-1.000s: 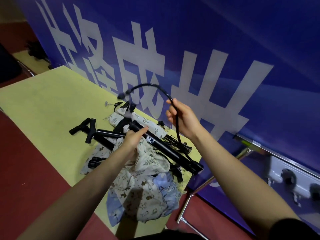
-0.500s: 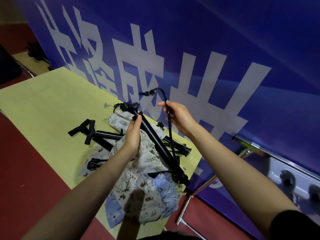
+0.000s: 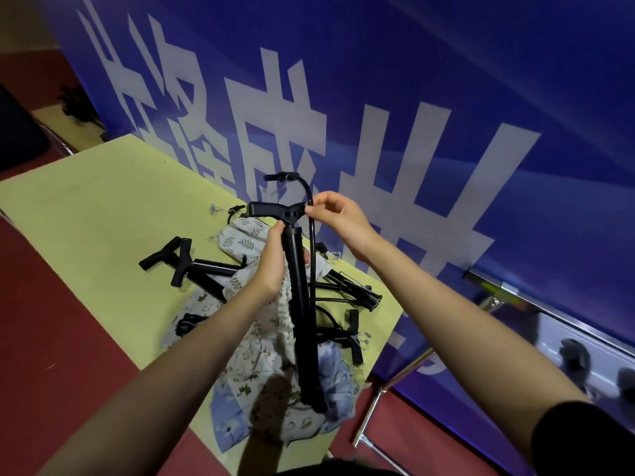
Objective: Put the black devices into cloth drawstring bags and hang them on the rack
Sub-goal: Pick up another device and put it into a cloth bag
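Note:
A black pump-like device [image 3: 302, 304] with a T-handle stands nearly upright over a heap of printed cloth bags [image 3: 268, 355] on the yellow-green table [image 3: 86, 207]. My left hand [image 3: 273, 261] grips its tube just below the handle, with a fold of cloth under the palm. My right hand [image 3: 335, 219] pinches the device's thin black hose [image 3: 311, 242] against the handle's right end; the hose arcs above it. Two more black devices [image 3: 192, 266] lie flat to the left, and others [image 3: 347, 293] lie behind the bags.
A blue banner with large white characters [image 3: 378, 132] stands right behind the table. A metal rack frame [image 3: 388, 393] rises beside the table's right end. Red floor [image 3: 51, 338] runs along the table's near edge. A blue cloth bag [image 3: 336, 376] lies under the device's foot.
The device has swung from lying slanted on the bags to nearly upright. My right hand brought the hose down to the handle; my left hand slid up the tube.

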Demonstrator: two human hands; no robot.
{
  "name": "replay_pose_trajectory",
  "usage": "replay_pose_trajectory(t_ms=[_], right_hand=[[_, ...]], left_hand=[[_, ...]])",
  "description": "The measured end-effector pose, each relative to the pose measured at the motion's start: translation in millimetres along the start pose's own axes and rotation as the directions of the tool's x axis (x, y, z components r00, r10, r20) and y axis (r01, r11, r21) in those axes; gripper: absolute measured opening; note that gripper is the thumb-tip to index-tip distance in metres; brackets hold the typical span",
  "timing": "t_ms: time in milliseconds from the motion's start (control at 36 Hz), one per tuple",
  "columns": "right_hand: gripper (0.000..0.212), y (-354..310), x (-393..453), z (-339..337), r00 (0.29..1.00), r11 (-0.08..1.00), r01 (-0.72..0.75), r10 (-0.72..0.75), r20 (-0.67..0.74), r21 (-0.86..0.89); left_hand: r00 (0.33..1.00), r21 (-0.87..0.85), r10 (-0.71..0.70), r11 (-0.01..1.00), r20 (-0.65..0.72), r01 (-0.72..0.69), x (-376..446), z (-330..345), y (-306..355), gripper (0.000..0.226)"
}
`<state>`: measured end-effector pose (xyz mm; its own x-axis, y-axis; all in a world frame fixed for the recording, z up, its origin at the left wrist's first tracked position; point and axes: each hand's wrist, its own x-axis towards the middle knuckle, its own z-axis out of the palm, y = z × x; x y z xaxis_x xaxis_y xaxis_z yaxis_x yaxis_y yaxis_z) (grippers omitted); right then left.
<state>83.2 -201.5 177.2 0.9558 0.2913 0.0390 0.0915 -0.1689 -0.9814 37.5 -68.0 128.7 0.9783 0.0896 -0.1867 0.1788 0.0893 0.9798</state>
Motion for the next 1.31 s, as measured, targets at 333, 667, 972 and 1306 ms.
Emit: replay_pose_trajectory(t_ms=[333, 667, 972, 1306], right_hand=[[0.008, 5.4, -0.6, -1.0, 0.994, 0.975, 0.109, -0.104, 0.039, -0.195], [0.022, 13.7, -4.9, -25.8, 0.930, 0.955, 0.028, 0.083, 0.359, -0.295], [0.026, 26.4, 0.0, -13.8, 0.963, 0.934, 0.028, 0.070, 0.260, -0.356], [0.040, 66.8, -23.3, 1.4, 0.980, 0.980, -0.198, 0.197, 0.031, 0.036]], left_hand=[[0.996, 0.168, -0.006, 0.986, 0.094, -0.010, 1.5, 3.7, -5.8, 0.072], [0.992, 0.124, -0.048, 0.992, 0.116, 0.033, -3.1, 5.5, -24.8, 0.078], [0.992, 0.090, -0.107, 0.991, 0.064, 0.101, 3.3, 8.1, -35.4, 0.073], [0.990, 0.086, -0.098, 0.991, -0.099, 0.107, 15.1, -6.4, -25.5, 0.074]])
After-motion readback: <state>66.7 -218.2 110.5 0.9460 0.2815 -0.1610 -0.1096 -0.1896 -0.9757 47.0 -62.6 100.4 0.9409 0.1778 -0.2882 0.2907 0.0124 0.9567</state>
